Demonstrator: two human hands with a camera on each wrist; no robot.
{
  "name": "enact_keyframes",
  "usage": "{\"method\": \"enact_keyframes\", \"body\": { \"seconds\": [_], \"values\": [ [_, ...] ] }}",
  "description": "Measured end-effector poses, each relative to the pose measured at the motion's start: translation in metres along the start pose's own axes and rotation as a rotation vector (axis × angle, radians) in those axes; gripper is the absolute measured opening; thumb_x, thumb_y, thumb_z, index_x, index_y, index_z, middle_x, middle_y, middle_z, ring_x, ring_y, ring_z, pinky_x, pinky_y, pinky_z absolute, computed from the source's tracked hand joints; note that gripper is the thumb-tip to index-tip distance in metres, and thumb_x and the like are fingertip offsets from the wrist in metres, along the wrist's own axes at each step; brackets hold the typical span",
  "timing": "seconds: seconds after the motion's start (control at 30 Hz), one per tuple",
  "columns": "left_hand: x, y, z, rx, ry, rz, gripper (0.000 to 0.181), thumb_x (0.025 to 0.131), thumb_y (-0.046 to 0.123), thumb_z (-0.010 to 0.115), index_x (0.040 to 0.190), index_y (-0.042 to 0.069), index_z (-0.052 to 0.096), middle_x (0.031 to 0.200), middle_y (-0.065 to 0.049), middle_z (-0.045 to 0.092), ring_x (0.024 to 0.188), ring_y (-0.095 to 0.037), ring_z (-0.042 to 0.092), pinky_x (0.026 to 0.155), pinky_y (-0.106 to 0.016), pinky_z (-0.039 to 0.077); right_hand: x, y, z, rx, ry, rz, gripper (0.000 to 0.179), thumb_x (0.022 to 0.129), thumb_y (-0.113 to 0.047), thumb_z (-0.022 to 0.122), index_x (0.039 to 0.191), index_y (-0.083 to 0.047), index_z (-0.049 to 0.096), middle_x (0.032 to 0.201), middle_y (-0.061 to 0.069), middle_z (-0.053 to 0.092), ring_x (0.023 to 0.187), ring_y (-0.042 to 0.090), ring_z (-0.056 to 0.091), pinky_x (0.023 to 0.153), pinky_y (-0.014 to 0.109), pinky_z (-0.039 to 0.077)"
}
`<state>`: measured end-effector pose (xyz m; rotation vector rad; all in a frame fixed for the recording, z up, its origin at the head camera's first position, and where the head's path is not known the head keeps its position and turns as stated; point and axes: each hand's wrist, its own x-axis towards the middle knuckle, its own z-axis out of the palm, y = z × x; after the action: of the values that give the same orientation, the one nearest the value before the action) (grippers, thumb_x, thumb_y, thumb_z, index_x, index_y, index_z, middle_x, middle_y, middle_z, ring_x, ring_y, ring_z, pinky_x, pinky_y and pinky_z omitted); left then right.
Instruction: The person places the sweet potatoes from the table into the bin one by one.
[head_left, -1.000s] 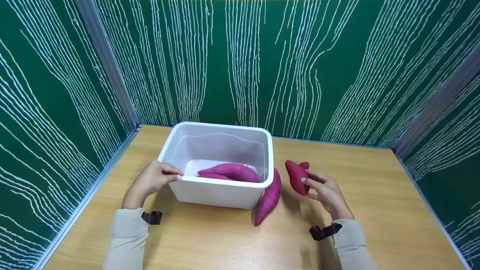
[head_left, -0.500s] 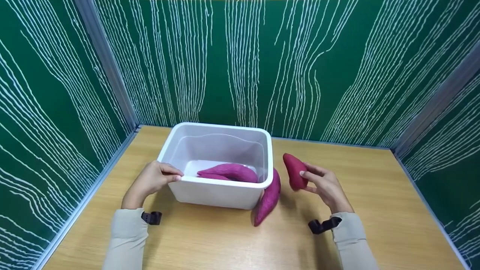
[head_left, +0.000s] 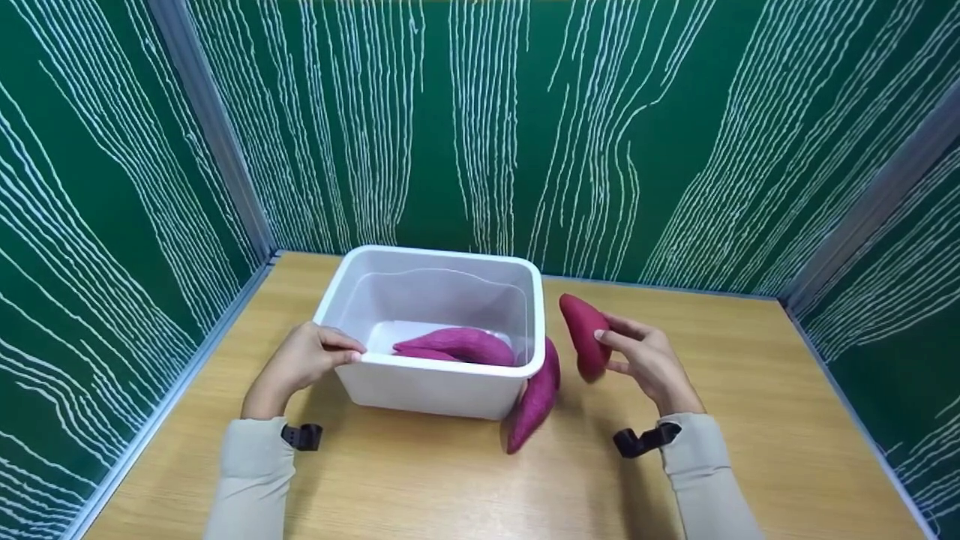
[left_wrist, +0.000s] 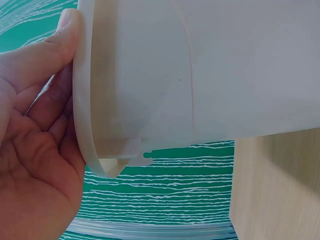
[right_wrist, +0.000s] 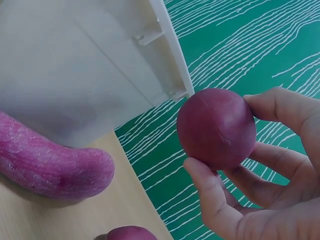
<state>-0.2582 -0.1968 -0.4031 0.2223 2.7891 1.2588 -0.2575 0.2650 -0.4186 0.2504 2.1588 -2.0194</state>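
Fingers and thumb of my left hand (head_left: 307, 360) pinch the front left rim of a white plastic bin (head_left: 435, 391). Inside the bin lie two purple sweet potatoes (head_left: 472, 343), one partly hidden by the front wall. A third sweet potato (head_left: 538, 401) rests on the table against the bin's right side. My right hand (head_left: 649, 356) holds a redder, smooth sweet potato (head_left: 583, 330) between thumb and fingers, raised to the right of the bin. The right wrist view shows this sweet potato (right_wrist: 216, 129) end-on, with its round end near the bin's rim.
The wooden table (head_left: 465, 480) meets green walls (head_left: 570, 142) with white wavy lines at the back and both sides. At the bottom of the right wrist view, a rounded reddish-purple piece (right_wrist: 131, 233) shows, cut off by the frame.
My right hand has lifted the redder sweet potato up and slightly left, away from me, and turned it a little. My left hand stays on the bin's rim.
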Motion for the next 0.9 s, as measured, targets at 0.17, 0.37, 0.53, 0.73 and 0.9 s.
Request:
{"method": "enact_keyframes", "body": {
  "seconds": [0.17,0.37,0.53,0.73,0.9],
  "values": [
    [0.000,-0.001,0.000,0.017,0.007,0.038,0.011,0.082,0.007,0.074,0.092,0.006,0.078,0.100,-0.012,0.074,0.097,-0.025,0.061,0.091,-0.044,0.053,0.001,-0.006,0.003,-0.003,-0.005,-0.025,0.068,0.090,-0.024,0.068,0.147,-0.005,0.037,0.146,0.019,0.036,0.110,0.022,0.053,0.083,0.030,0.056],
    [0.000,-0.004,0.000,0.029,0.013,0.063,0.010,0.082,0.007,0.074,0.091,0.006,0.078,0.098,-0.011,0.074,0.095,-0.024,0.062,0.088,-0.042,0.053,0.001,-0.013,0.006,-0.023,-0.013,-0.033,0.067,0.090,-0.025,0.068,0.147,-0.007,0.038,0.146,0.019,0.036,0.112,0.025,0.051,0.081,0.028,0.056],
    [0.000,-0.004,0.000,0.025,0.012,0.054,0.011,0.081,0.007,0.074,0.092,0.007,0.078,0.099,-0.011,0.074,0.096,-0.024,0.062,0.090,-0.043,0.053,0.002,-0.018,0.010,-0.034,-0.022,-0.036,0.067,0.090,-0.024,0.068,0.147,-0.008,0.038,0.147,0.018,0.034,0.114,0.028,0.051,0.084,0.029,0.056],
    [0.000,-0.003,0.000,0.023,0.013,0.046,0.011,0.082,0.006,0.074,0.092,0.007,0.078,0.099,-0.011,0.074,0.097,-0.025,0.062,0.092,-0.044,0.052,0.003,-0.026,0.014,-0.049,-0.020,-0.029,0.065,0.089,-0.024,0.069,0.146,-0.011,0.040,0.143,0.016,0.040,0.111,0.027,0.054,0.084,0.029,0.056],
    [0.000,-0.002,0.000,0.019,0.009,0.030,0.011,0.082,0.006,0.074,0.092,0.007,0.078,0.101,-0.011,0.074,0.098,-0.025,0.062,0.093,-0.045,0.051,0.004,-0.032,0.018,-0.042,-0.034,-0.050,0.064,0.090,-0.021,0.067,0.146,-0.009,0.040,0.143,0.017,0.041,0.103,0.021,0.059,0.080,0.026,0.055]
  ]
}}
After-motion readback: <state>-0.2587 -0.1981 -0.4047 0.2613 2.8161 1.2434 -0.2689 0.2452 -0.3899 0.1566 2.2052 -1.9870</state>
